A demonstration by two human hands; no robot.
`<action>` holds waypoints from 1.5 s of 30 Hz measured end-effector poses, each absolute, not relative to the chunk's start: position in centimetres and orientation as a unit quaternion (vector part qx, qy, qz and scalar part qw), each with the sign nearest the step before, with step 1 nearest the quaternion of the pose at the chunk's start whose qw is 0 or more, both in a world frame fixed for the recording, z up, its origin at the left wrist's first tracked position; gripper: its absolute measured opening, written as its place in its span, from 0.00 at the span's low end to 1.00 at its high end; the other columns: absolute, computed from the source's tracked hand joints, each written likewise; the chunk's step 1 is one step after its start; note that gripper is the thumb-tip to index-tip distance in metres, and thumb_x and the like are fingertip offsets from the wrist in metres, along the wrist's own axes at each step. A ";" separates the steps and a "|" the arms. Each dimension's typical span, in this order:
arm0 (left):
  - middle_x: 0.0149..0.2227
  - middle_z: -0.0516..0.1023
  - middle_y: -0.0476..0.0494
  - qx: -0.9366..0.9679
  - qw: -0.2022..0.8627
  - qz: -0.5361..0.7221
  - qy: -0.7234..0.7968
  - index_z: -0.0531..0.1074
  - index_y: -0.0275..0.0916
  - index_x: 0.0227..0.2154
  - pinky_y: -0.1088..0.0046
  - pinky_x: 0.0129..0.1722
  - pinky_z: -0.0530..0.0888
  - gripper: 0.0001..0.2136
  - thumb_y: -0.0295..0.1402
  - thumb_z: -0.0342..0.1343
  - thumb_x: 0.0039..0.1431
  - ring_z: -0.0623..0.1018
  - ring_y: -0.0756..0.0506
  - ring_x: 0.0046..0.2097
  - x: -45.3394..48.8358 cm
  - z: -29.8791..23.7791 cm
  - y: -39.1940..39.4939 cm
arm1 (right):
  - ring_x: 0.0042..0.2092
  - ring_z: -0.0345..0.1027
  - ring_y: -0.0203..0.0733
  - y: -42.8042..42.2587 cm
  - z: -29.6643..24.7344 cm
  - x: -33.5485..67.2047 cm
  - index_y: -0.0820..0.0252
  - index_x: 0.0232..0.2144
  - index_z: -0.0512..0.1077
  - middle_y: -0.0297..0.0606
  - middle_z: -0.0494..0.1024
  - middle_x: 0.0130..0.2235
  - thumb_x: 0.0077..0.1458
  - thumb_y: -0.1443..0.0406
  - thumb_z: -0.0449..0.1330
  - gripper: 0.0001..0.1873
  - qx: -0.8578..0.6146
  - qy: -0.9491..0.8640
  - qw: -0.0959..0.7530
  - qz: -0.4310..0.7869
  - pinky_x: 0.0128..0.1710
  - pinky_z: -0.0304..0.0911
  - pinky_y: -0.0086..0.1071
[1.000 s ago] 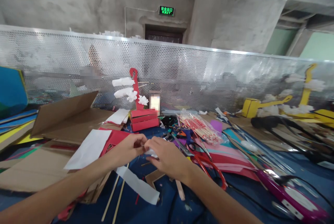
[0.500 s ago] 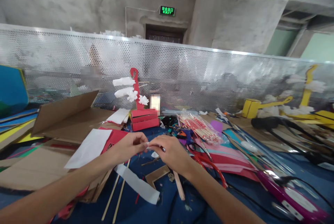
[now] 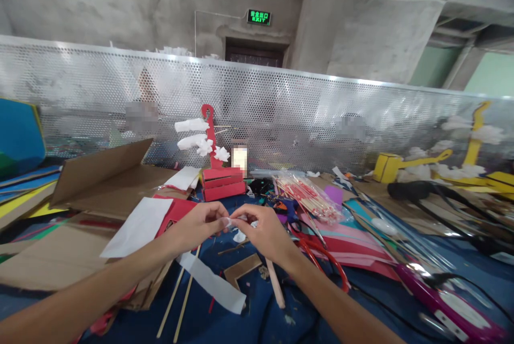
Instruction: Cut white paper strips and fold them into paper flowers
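My left hand (image 3: 205, 222) and my right hand (image 3: 259, 226) meet above the middle of the blue table, fingertips nearly touching. Both are pinched on a small piece of white paper (image 3: 228, 222), most of it hidden by the fingers. Below them a white paper strip (image 3: 212, 283) lies slantwise over two thin wooden sticks (image 3: 176, 301). A pale wooden rod (image 3: 274, 283) rests under my right wrist. Behind the hands stands a red cardboard stand (image 3: 223, 183) with a hooked upright bearing white paper pieces (image 3: 191, 125).
Cardboard (image 3: 108, 183) and a white sheet (image 3: 138, 229) lie at left. To the right are a plastic bag of red-and-white sticks (image 3: 309, 194), red-handled scissors (image 3: 325, 258), pink sheets (image 3: 357, 245) and a corded purple tool (image 3: 450, 301). A perforated metal screen (image 3: 273, 114) runs behind.
My right hand's fingers have shifted slightly at the white paper, and a little more of it shows between the fingertips. The things on the table lie as before.
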State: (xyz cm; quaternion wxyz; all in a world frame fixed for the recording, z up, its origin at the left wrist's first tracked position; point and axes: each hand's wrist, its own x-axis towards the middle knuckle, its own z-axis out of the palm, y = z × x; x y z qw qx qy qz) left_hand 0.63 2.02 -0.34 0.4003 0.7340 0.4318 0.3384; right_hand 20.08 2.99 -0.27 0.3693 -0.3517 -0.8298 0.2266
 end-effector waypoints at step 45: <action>0.29 0.72 0.49 0.763 0.349 0.337 0.427 0.67 0.37 0.32 0.76 0.29 0.66 0.11 0.40 0.50 0.59 0.70 0.51 0.29 0.8 0.1 1.4 | 0.29 0.67 0.35 4.4 -1.0 20.2 0.63 0.30 0.72 0.35 0.75 0.28 0.52 0.61 0.61 0.09 -0.319 -0.738 0.397 0.442 0.31 0.63 0.28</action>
